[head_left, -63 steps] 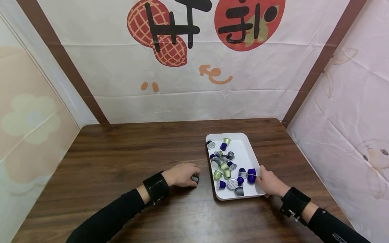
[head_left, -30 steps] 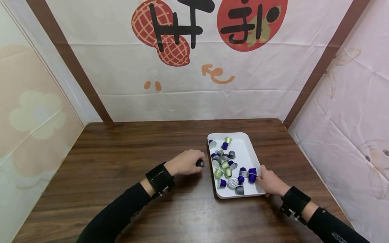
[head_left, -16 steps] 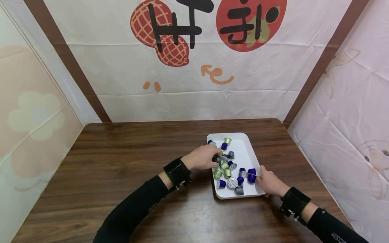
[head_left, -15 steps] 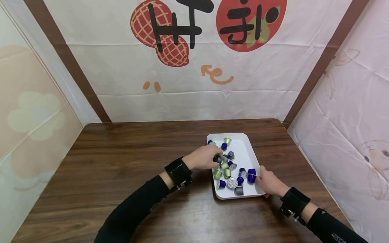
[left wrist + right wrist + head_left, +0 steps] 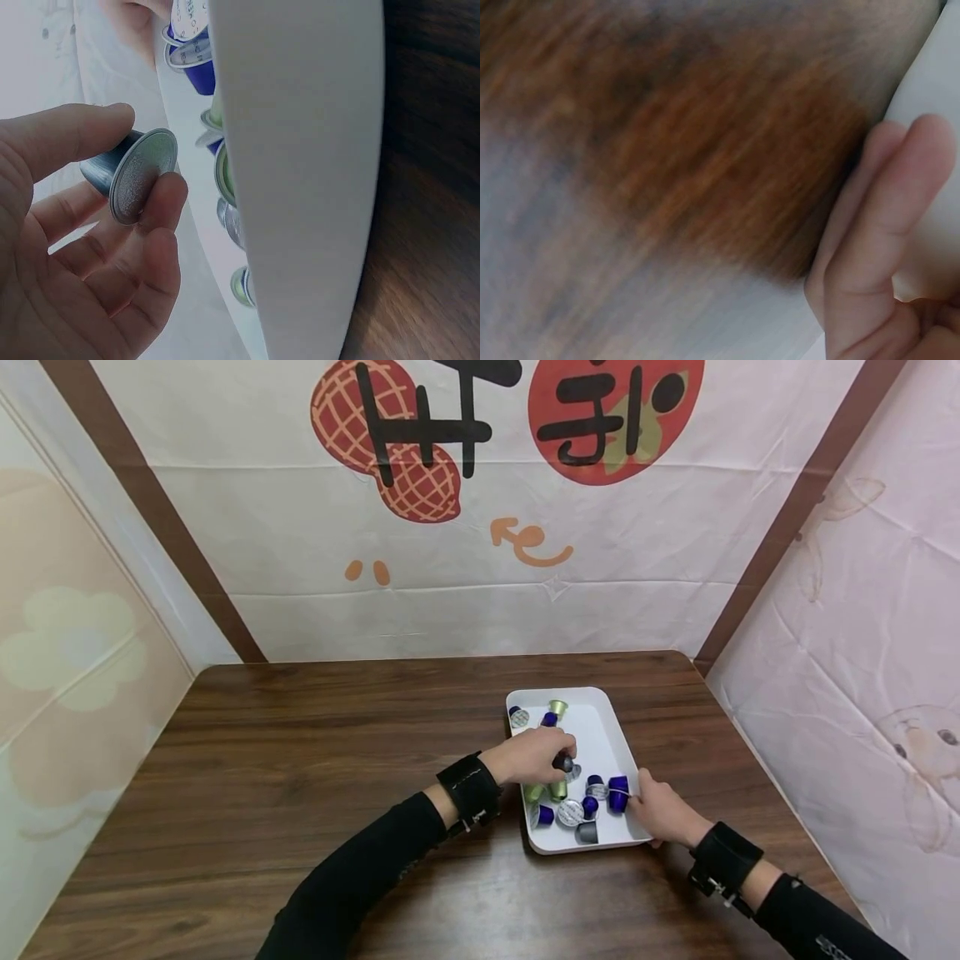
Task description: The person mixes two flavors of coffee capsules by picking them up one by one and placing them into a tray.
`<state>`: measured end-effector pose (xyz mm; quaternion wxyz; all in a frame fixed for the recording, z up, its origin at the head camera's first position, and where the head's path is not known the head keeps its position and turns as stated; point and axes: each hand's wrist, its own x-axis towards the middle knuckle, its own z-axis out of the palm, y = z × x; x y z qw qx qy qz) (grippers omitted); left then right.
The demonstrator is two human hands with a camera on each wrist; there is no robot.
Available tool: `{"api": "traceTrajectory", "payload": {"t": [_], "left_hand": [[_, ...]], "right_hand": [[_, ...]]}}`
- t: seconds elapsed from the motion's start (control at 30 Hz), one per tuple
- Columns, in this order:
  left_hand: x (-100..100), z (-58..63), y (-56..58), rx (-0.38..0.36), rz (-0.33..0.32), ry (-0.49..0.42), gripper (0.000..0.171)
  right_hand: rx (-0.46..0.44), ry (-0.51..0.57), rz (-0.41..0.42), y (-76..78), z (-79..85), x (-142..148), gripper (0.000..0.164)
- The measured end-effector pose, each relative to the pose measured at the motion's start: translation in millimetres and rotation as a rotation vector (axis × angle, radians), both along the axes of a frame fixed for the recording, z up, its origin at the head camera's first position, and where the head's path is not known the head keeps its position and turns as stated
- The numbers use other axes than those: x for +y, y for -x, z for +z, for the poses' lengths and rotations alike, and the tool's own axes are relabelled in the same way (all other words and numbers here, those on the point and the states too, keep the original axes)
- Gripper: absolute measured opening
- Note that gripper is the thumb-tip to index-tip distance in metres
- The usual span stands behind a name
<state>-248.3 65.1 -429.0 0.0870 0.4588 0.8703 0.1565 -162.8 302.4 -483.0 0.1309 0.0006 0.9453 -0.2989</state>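
Note:
In the head view my left hand (image 5: 528, 756) is over the white tray (image 5: 609, 727), holding a dark grey coffee capsule (image 5: 562, 763). The left wrist view shows this capsule (image 5: 136, 180) pinched between thumb and fingers, its silver foil lid facing the tray wall (image 5: 300, 150). My right hand (image 5: 663, 808) grips the tray's near right edge. Its fingers (image 5: 877, 217) lie along the outside wall in the right wrist view. Purple, green and grey coffee capsules lie loose in the tray, such as a purple one (image 5: 618, 794) beside my right hand. Several are hidden under my left hand.
The tray stands on a brown wooden table (image 5: 337, 735), right of its middle. A printed white cloth (image 5: 450, 618) hangs behind the table, and other cloths hang at both sides.
My left hand has carried the grey capsule from the table, rightward over the tray's left rim, to above the capsules. The right hand has stayed at the tray's edge.

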Motion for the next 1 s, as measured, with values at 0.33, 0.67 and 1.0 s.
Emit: {"api": "traceTrajectory", "payload": {"t": [0.33,0.67,1.0], "left_hand": [[12,-3.1,-1.0,-0.001,-0.001,0.038,0.021],[20,-0.8,-3.0,0.021,-0.033,0.062,0.028],[-5,1.5,-2.4,-0.018,-0.036,0.003,0.020]], "right_hand": [[0.003,-0.006,-0.001,-1.1,1.9,-2,0.020],[0.005,-0.017,-0.002,1.9,-0.1,-2,0.020],[-0.006,-0.024,-0.013,-0.5,-1.3,-2,0.024]]}}
